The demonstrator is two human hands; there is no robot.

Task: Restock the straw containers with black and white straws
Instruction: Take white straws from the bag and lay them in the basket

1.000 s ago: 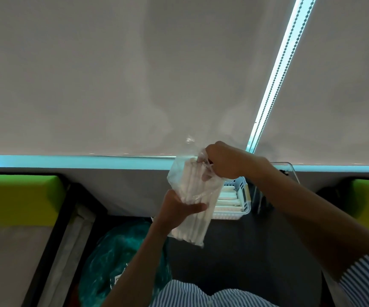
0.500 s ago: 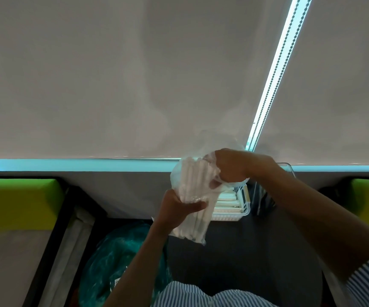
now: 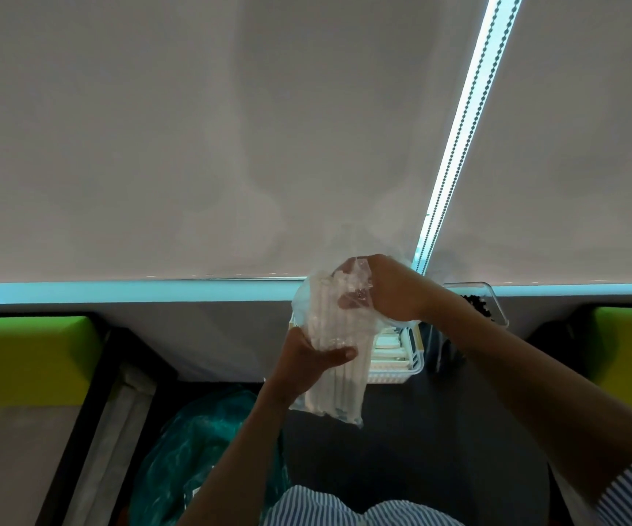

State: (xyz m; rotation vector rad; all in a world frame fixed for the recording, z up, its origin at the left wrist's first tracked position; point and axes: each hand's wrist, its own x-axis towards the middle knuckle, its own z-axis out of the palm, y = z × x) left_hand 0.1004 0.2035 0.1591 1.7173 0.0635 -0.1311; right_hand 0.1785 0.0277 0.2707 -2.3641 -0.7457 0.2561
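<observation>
A clear plastic bag of white straws (image 3: 335,370) is held upright in front of me. My left hand (image 3: 308,364) grips the bag around its middle from the left. My right hand (image 3: 386,290) pinches the crumpled open top of the bag, pulling the plastic down over the straw ends. Behind the bag stands a white slotted basket (image 3: 407,368) with wrapped straws lying in it. To its right is a clear container (image 3: 490,307) with black straws, their round ends showing at the top.
A green plastic bag (image 3: 200,457) lies at lower left beside my left forearm. Yellow-green blocks (image 3: 29,358) sit at both sides. A pale roller blind with a bead chain (image 3: 458,134) fills the upper view. The floor below is dark.
My right hand has moved down and left over the bag's top, pushing the loose plastic down so the straw ends stand clearer. The left hand keeps its grip.
</observation>
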